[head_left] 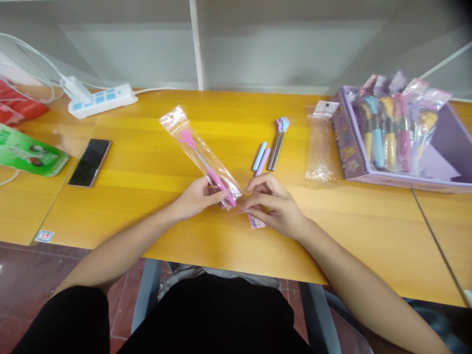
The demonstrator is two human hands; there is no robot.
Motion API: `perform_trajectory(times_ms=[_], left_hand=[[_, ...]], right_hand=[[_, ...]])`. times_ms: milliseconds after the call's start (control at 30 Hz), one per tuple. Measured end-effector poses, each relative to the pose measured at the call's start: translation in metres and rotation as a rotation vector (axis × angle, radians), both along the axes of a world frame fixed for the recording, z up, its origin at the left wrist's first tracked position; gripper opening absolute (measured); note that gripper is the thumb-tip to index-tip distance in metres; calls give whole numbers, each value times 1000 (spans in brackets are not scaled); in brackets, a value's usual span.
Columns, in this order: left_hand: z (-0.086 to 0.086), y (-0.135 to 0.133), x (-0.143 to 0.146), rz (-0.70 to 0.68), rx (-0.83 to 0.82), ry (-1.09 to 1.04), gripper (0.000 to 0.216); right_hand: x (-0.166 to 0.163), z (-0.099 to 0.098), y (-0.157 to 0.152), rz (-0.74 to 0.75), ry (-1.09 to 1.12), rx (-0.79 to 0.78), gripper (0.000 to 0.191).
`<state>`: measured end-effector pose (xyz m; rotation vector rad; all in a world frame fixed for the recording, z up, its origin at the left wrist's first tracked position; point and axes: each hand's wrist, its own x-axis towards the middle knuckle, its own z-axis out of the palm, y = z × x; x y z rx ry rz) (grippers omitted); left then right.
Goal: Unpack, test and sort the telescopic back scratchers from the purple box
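My left hand (202,198) is closed around the lower end of a clear plastic bag (172,119). Inside it lies a pink back scratcher (218,183) with a hand-shaped head and a metal rod. Just to the right, my right hand (275,204) has its fingers curled and pinched beside the bag's lower end; what sits between the fingertips is too thin and clear to make out. Partly under that hand is a small pink printed card (257,222). Beyond it lie a blue handle (259,156), a purple handle (263,161) and metal rods (276,150) with purple and blue hand-shaped heads.
At the right stands a purple box (350,142) holding several bagged back scratchers, with a clear bag (321,142) beside it. On the left are a phone (90,162), a green packet (31,152) and a white power strip (103,101) with cables. A panel backs the wooden table (147,162).
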<state>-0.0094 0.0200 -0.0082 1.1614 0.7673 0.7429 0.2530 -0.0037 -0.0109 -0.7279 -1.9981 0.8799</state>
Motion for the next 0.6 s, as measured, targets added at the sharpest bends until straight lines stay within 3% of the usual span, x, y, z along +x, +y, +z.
perform_trajectory(times_ms=[200,467,600], left_hand=[[-5,-7,5,-41,-21,39,40],[-4,-15,10,-140,-92,-32,40],[-7,-18,12,-112,-109,-6,53]], right_hand=[[-4,6,-5,68,-27,-30,11],[-9,6,-6,-12,-46,-119,11],[-9,1,-6,-27,-51,-108,17]])
